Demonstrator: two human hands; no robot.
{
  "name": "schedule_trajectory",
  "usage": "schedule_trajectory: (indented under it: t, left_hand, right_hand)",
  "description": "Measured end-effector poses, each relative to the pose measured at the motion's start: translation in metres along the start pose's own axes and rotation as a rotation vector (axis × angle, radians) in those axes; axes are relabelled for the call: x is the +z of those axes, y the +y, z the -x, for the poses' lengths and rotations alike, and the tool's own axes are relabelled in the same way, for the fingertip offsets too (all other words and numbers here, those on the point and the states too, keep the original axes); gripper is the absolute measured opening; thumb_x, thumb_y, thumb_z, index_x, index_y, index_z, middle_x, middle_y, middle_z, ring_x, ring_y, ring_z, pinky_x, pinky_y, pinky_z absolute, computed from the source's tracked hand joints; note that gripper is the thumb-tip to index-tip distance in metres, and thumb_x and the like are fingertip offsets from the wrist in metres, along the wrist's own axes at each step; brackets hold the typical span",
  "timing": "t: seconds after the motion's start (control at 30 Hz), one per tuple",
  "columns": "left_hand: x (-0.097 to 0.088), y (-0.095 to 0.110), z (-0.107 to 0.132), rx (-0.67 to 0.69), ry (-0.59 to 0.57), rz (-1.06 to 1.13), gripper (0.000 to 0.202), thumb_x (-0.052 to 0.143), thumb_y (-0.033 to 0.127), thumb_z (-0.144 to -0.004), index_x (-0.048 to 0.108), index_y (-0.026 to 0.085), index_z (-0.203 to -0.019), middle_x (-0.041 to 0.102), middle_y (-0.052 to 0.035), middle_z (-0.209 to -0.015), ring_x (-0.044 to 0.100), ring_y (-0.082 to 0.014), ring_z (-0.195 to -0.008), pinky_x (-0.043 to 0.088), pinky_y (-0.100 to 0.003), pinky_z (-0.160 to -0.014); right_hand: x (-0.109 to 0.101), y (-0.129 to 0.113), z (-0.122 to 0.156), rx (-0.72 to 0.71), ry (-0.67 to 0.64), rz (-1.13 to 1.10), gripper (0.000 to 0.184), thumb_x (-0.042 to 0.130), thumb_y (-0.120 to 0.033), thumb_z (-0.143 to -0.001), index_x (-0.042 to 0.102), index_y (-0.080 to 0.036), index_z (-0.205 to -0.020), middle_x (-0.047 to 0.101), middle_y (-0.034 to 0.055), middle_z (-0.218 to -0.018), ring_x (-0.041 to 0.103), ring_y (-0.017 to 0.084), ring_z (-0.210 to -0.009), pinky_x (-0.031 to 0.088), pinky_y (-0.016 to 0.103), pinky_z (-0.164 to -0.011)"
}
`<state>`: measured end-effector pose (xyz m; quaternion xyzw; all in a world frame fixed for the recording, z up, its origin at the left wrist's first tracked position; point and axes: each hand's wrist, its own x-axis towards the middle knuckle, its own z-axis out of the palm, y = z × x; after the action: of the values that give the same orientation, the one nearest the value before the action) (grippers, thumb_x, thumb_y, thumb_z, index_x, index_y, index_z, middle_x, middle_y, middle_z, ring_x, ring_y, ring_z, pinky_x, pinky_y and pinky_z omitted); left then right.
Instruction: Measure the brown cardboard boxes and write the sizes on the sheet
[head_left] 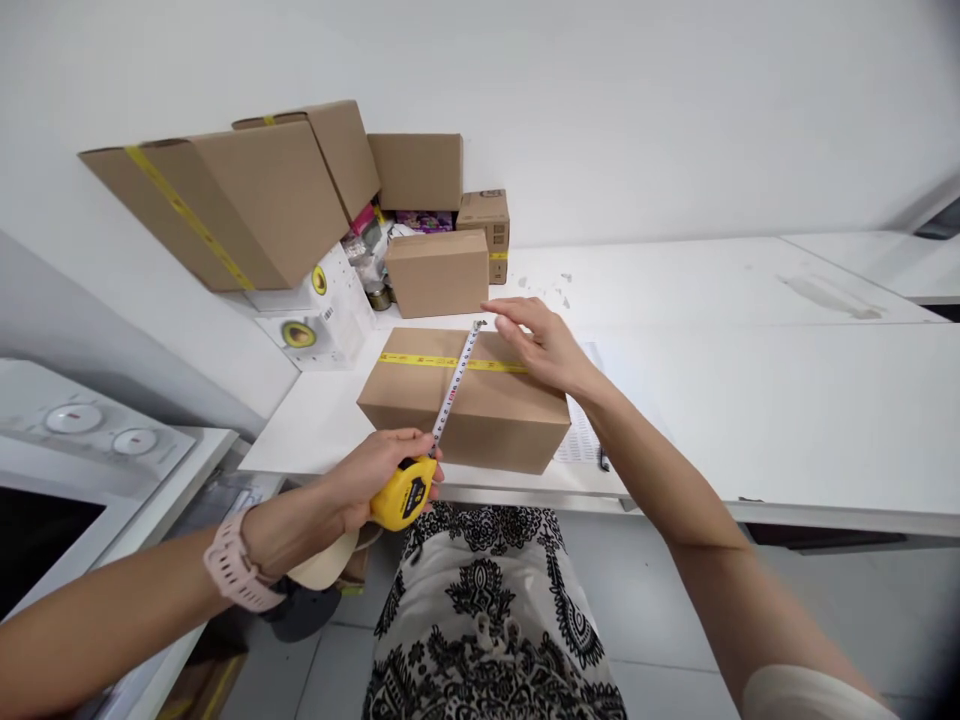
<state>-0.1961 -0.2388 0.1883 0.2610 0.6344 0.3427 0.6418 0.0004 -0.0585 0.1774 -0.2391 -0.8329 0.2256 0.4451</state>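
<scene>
My left hand [397, 462] is wrapped around a yellow tape measure [403, 494] at the front side of a cardboard box [420, 385]. From its case, the white blade [454, 385] runs out across the box top, over a strip of yellow tape [491, 365], to a metal hook near the far edge. Beside that hook, my right hand [541, 345] is open, fingers stretched out to the left over the far right part of the box. A small gap seems to lie between its fingertips and the hook.
Behind stand a plain box [439, 275], larger boxes [262, 200] and white avocado-print cartons [330, 320]. Printed paper [581, 435] lies partly under the box on the white table [750, 400]. A microwave-like appliance [82, 440] is at left.
</scene>
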Motion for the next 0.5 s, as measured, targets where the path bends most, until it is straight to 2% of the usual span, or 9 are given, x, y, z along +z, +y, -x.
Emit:
schedule_trajectory:
  t: [0.07,0.2,0.33,0.5]
  left_hand:
    - [0.006,0.006,-0.003,-0.002,0.028,-0.019,0.020,0.064,0.034,-0.086,0.058,0.017,-0.077,0.065,-0.0038,-0.066,0.064,-0.0168,-0.054,0.054,-0.029,-0.052]
    - [0.015,0.016,-0.004,-0.038,0.064,-0.054,0.019,0.055,0.029,-0.091,0.058,0.016,-0.076,0.064,-0.0045,-0.064,0.063,-0.0171,-0.053,0.055,-0.031,-0.051]
    - [0.023,0.027,-0.004,-0.051,0.030,-0.003,0.015,0.056,0.027,-0.088,0.063,0.014,-0.084,0.064,-0.0049,-0.068,0.063,-0.0179,-0.055,0.056,-0.032,-0.051]
    - [0.036,0.032,-0.004,0.091,-0.060,0.110,0.028,0.064,0.033,-0.084,0.069,0.012,-0.103,0.066,-0.0071,-0.081,0.063,-0.0181,-0.064,0.057,-0.032,-0.054]
  right_hand:
    - [0.007,0.004,-0.011,0.039,-0.088,-0.051,0.036,0.048,-0.042,-0.100,0.073,-0.024,-0.119,0.072,0.0075,-0.123,0.062,0.024,-0.115,0.046,0.042,-0.100]
    - [0.009,0.012,-0.026,0.207,-0.190,-0.149,0.038,0.056,-0.047,-0.094,0.079,-0.017,-0.099,0.076,0.0071,-0.099,0.066,0.025,-0.096,0.049,0.036,-0.086]
    - [0.010,0.029,-0.039,0.298,-0.287,-0.254,0.034,0.068,-0.045,-0.083,0.079,-0.014,-0.093,0.075,0.0065,-0.088,0.064,0.021,-0.082,0.048,0.033,-0.077]
    - [0.018,0.051,-0.051,0.357,-0.279,-0.290,0.031,0.068,-0.043,-0.079,0.079,-0.015,-0.089,0.074,0.0046,-0.084,0.060,0.016,-0.075,0.047,0.030,-0.075]
